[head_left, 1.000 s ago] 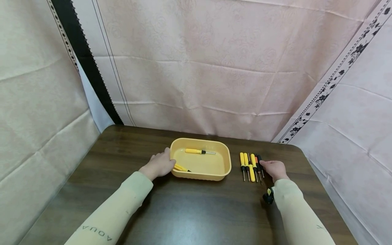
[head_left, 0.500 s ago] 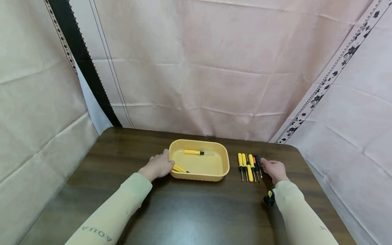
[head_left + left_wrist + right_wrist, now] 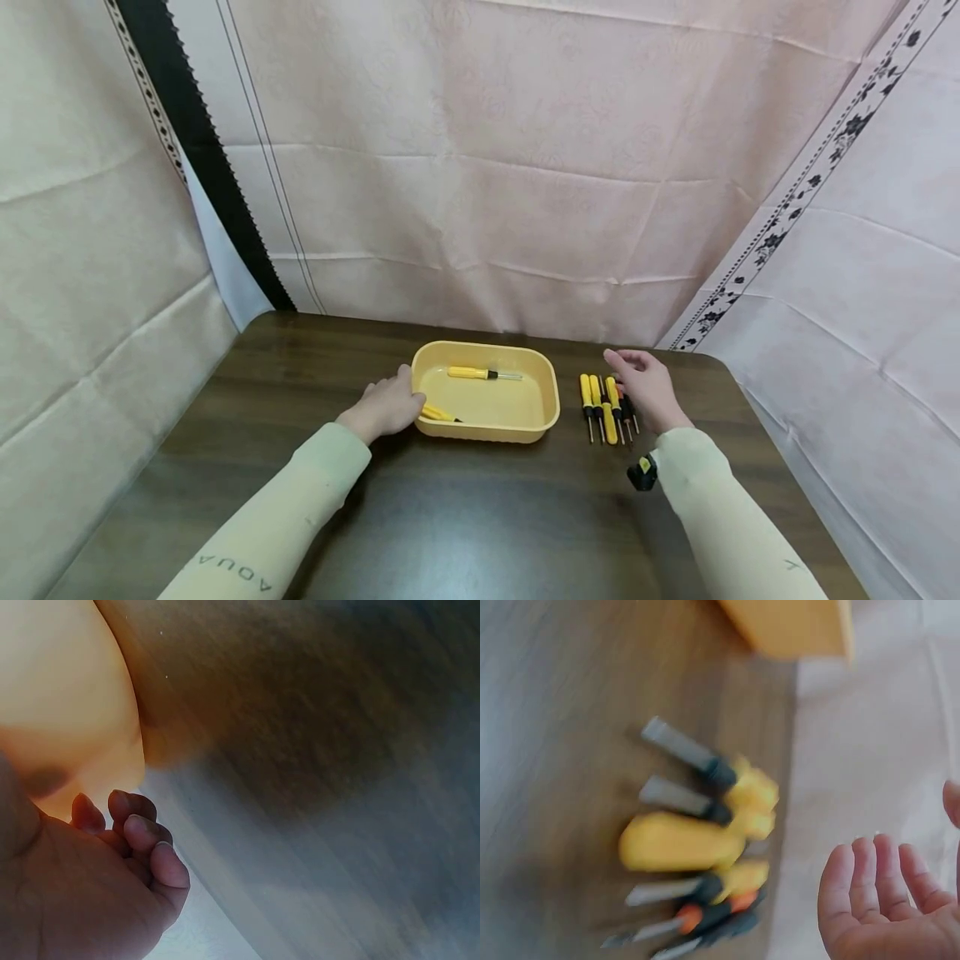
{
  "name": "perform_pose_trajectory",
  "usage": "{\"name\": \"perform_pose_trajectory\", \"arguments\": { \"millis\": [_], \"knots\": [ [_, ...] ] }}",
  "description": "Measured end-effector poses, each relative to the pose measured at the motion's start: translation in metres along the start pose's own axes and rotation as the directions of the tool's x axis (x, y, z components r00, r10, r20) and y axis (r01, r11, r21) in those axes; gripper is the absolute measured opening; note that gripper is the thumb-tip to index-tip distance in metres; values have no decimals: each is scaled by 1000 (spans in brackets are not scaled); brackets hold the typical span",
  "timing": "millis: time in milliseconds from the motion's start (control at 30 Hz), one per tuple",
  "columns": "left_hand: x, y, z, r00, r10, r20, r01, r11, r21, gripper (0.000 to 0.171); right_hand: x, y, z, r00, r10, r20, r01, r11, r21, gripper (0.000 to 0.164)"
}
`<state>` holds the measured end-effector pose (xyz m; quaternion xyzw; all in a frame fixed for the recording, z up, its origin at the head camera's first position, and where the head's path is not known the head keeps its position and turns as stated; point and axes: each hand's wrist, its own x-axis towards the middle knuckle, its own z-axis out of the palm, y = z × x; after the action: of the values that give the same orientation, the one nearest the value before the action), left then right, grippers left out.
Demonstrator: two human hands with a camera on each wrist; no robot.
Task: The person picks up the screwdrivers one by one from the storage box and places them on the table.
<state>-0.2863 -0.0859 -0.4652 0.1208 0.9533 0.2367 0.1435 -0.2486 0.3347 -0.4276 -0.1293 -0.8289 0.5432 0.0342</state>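
Observation:
A yellow plastic tray (image 3: 487,434) stands on the table, with one yellow-and-black screwdriver (image 3: 471,372) lying across its far part and more yellow handles (image 3: 437,412) at its near left. My left hand (image 3: 386,406) grips the tray's left rim; in the left wrist view its fingers (image 3: 169,866) curl beside the tray's wall. To the right, several screwdrivers (image 3: 610,423) lie side by side in a row, mostly yellow-handled, with an orange-and-black one (image 3: 692,918) at the right end. My right hand (image 3: 648,392) hovers over that end, fingers loosely bent and nothing in them.
The dark wooden table (image 3: 450,517) has its far edge just behind the tray and the screwdrivers. Pale cloth (image 3: 525,167) hangs behind and on both sides. A small black device (image 3: 642,473) sits at my right wrist.
My right hand has come off the right end of the screwdriver row and moved up and left over it. My left hand stays at the tray's rim.

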Motion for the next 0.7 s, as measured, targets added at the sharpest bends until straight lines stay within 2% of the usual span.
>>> {"name": "perform_pose_trajectory", "arguments": {
  "millis": [233,700],
  "knots": [
    [1,-1,2,1000,12,-15,-11,1000,11,60,-1,-29,29,993,-81,84,83,996,-17,74],
    [-1,1,1,1000,12,-12,-12,1000,13,62,-5,-60,93,976,-183,122,200,969,-145,67]
  ]
}}
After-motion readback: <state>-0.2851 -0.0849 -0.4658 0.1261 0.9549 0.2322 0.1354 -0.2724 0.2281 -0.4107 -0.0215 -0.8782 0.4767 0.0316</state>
